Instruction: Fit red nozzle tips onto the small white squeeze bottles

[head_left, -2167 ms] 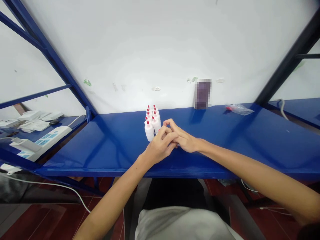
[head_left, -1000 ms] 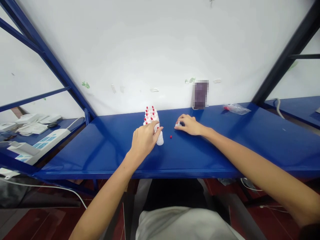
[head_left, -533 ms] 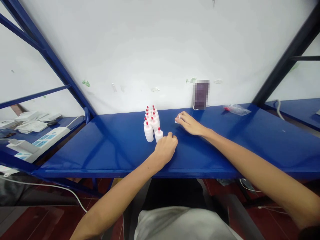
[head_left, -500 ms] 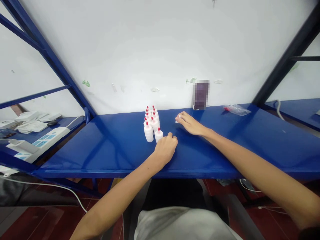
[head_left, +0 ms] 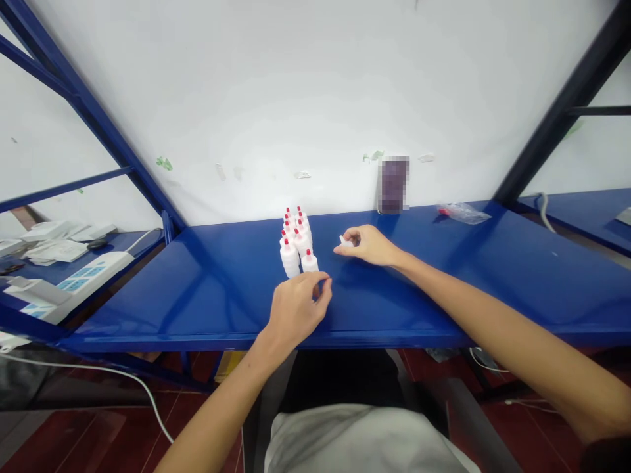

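Several white bottles with red tips (head_left: 290,257) stand upright in two rows on the blue table (head_left: 221,282), left of centre. The front bottle of the right row (head_left: 309,261) stands just beyond my left hand (head_left: 302,305), which partly covers its base. Thumb and index finger of that hand are pinched together; anything between them is too small to make out. To the right of the bottles, my right hand (head_left: 369,244) pinches a small white piece (head_left: 346,242) between thumb and fingers, low over the table.
A blurred dark rectangular object (head_left: 393,185) leans on the white wall. Right of it lies a clear plastic bag with something red (head_left: 462,212). On the left are a white power strip (head_left: 93,276) and white boxes (head_left: 54,249). Blue frame posts flank the table.
My left hand has shifted left and turned, with its thumb and index finger now showing in a pinch. My right hand has turned, so the white piece shows more.
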A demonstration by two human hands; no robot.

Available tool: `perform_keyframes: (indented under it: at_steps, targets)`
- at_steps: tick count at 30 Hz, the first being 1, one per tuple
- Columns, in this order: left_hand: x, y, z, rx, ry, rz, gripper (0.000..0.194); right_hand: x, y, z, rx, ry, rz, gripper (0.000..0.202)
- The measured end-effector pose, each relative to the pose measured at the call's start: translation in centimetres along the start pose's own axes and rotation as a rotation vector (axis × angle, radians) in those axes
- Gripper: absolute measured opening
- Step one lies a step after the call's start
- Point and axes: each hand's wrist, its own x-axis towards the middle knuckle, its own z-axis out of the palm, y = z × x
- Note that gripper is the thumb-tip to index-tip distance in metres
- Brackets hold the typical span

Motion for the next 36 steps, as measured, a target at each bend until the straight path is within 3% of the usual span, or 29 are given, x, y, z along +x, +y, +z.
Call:
perform_keyframes:
  at_steps: [4,6,10,17,20,23,26,29,33,36]
  targets:
    - [-1.0,-0.7,-1.5,-0.001,-0.055,-0.074,0.021,-0.6,-0.8,0.4,0.144,-0.205,-0.056,0.022]
    - [-1.1,-1.1,-1.6,-0.002,-0.092,-0.114,0.022,-1.0,-1.5,0.7,0.073,-0.278,-0.139,0.019]
    - [-1.1,-1.6,-1.0,-0.012,-0.135,-0.173,0.021,-1.8,-3.0,1.5,-0.228,-0.333,-0.324,0.022]
    - [-1.3,-2.1,-0.5,0.047,-0.241,-0.117,0.031,-2.0,-3.4,2.7,-0.379,-0.365,-0.281,0.020]
    - [-1.3,-2.3,-0.2,0.048,-0.171,-0.119,0.029,-1.9,-3.5,2.4,-0.331,-0.347,-0.269,0.016]
    - [-1.3,-2.5,-0.1,-0.019,-0.029,-0.055,0.022,-2.0,-4.1,2.1,-0.069,-0.352,-0.186,0.017]
    - [-1.4,-2.6,-0.1,-0.101,0.067,0.066,0.023,-2.1,-4.6,2.0,0.312,-0.493,-0.057,0.027]
    - [-1.7,-2.6,-0.2,-0.122,0.136,0.177,0.020,-2.2,-4.5,2.2,0.546,-0.657,-0.007,0.029]
    - [-1.9,-2.7,0.0,-0.116,0.205,0.290,0.015,-2.3,-4.6,2.6,0.656,-0.757,-0.021,0.026]
    - [-2.0,-2.6,0.3,-0.125,0.235,0.236,0.012,-2.7,-4.9,2.7,0.571,-0.631,-0.100,0.024]
